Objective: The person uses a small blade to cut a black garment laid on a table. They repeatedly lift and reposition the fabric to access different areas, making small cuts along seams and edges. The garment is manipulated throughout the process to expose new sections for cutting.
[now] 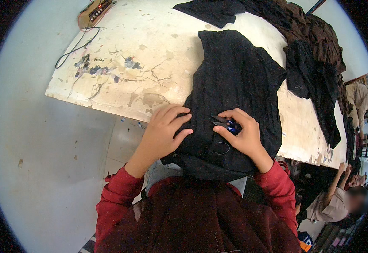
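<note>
Maroon clothing (179,215) nearest; half-open left hand (163,128) touching black cloth (234,76) on a stained, pale desk (163,46); right hand (245,130) curled around blue snips (232,126); another person (327,204) far right.

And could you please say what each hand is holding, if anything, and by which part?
The right hand holds snips by their blue handles; the left hand lies open on the black cloth, holding nothing visible.

- left hand (165,128) is resting on black cloth (234,76), nine o'clock from centre
- right hand (242,131) is holding snips (231,126), three o'clock
- brown cloth (316,40) is lying at two o'clock
</note>
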Available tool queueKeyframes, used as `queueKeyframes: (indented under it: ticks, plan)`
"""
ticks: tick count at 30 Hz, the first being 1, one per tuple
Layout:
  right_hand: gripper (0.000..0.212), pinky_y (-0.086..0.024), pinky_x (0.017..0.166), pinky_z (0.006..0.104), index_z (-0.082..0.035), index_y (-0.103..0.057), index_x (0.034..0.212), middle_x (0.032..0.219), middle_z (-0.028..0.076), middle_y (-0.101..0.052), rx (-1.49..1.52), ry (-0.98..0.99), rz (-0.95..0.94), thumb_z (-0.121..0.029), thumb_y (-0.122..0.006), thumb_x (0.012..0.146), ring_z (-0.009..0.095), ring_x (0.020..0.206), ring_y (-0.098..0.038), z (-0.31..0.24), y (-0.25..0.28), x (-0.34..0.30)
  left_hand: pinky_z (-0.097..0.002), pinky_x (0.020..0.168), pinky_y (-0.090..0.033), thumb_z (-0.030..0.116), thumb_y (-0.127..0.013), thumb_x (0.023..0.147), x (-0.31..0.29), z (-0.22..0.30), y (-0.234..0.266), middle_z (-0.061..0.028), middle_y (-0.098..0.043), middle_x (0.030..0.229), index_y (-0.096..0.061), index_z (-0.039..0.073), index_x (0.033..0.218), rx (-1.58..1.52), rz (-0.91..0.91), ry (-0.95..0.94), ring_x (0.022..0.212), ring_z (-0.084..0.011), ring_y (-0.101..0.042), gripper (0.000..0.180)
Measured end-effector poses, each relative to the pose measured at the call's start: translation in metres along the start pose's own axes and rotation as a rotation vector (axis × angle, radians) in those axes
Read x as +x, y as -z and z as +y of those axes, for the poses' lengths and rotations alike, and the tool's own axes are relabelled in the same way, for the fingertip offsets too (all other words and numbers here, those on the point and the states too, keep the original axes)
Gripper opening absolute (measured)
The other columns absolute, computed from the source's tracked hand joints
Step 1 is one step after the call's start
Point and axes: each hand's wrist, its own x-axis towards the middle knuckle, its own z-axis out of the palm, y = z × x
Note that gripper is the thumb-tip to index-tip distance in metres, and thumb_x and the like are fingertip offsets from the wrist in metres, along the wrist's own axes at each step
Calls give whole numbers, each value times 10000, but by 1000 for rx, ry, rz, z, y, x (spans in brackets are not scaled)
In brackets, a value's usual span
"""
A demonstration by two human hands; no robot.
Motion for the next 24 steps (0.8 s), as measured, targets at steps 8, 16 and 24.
queueKeyframes:
  ticks: [8,16,24]
  plan:
    - [324,-517,646,323,-95,-701,968,832,62,-656,10,39,-25,-328,-797,764,247,737,-666,17,11,-4,-383,888,-471,98,-670,864,2,0,-20,-98,-645,1003,-627,16,907,-183,84,45,1010,-286,-617,102]
    - [286,-522,581,353,-124,-708,938,747,65,-686,-7,-28,-140,-362,-763,790,255,684,-694,-26,17,7,-333,825,-496,37,-650,874,2,-2,-20,-109,-654,975,-629,-5,897,-368,186,161,918,-255,-639,52]
    - [237,-511,527,381,-102,-692,860,717,96,-692,-178,112,-125,-335,-716,828,281,611,-681,-47,-2,17,-330,814,-490,21,-650,875,2,-3,-15,-112,-632,967,-611,-15,913,-390,185,143,909,-265,-626,65]
